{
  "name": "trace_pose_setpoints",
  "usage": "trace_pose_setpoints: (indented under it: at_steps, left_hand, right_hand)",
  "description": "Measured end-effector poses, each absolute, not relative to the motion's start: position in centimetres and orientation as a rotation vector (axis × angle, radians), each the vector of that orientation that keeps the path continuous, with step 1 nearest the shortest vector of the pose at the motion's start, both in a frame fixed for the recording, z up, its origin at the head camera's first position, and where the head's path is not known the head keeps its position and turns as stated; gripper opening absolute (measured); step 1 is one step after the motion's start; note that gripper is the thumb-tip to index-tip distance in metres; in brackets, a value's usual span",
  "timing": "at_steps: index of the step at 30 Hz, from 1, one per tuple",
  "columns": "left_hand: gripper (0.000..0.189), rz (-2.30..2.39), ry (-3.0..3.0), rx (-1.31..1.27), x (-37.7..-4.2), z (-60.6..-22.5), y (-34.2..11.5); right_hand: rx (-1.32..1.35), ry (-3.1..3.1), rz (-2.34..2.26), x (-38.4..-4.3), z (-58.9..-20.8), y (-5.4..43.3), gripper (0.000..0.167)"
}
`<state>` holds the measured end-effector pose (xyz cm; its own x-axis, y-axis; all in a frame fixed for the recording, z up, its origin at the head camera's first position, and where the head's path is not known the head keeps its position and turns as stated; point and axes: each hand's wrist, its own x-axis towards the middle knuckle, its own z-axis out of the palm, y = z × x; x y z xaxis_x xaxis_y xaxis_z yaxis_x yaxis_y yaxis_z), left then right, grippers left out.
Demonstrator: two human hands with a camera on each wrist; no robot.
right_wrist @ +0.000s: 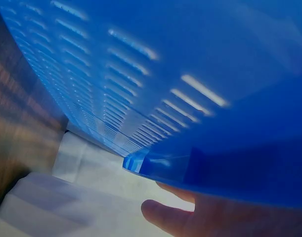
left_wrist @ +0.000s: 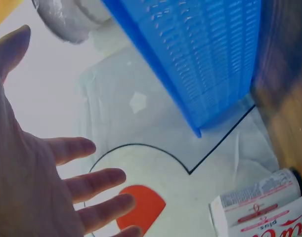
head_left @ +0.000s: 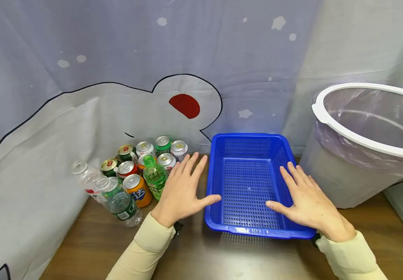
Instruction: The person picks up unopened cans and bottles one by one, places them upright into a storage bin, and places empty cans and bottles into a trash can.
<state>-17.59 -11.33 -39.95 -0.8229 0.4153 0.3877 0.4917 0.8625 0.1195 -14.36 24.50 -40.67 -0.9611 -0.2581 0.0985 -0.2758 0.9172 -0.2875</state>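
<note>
A blue plastic basket (head_left: 250, 186) with perforated walls and floor stands on the wooden table, nothing inside it. My left hand (head_left: 184, 190) hovers at its left side with fingers spread and thumb reaching over the rim; the left wrist view shows the palm (left_wrist: 37, 182) holding nothing. At the right side, my right hand (head_left: 306, 198) has its fingers extended above the rim, thumb pointing inward. In the right wrist view the basket wall (right_wrist: 116, 74) fills most of the picture and partly hides the fingers (right_wrist: 165, 215). Whether either hand touches the rim, I cannot tell.
Left of the basket stand several drink cans (head_left: 131, 181), a green bottle (head_left: 154, 175) and two clear plastic bottles (head_left: 122, 206). A white bin (head_left: 331, 167) with a plastic liner is at the right. A patterned curtain (head_left: 187, 46) hangs behind.
</note>
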Motion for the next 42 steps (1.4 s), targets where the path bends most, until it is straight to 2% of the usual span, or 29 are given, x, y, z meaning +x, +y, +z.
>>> trace_pose_setpoints:
  at_steps: [11,26,33,42]
  left_hand:
    - [0.089,-0.398,-2.446,-0.623,-17.6,-38.3,-12.4]
    - [0.061,-0.581,-2.115,-0.405,-17.9,-36.2,-15.0]
    - [0.058,-0.613,-2.119,-0.308,-18.3,-36.0,-16.2]
    - [0.06,-0.661,-2.176,-0.178,-17.8,-37.6,-18.3]
  right_hand:
    - [0.394,-2.862,0.427,-14.3,-40.3,24.9,0.1]
    - [0.384,-2.34,0.582,-12.4,-35.7,26.2,0.061]
    - [0.354,-2.16,0.659,-11.2,-33.9,26.9,0.048]
    - [0.319,-1.918,0.752,-9.9,-32.5,28.3,0.046]
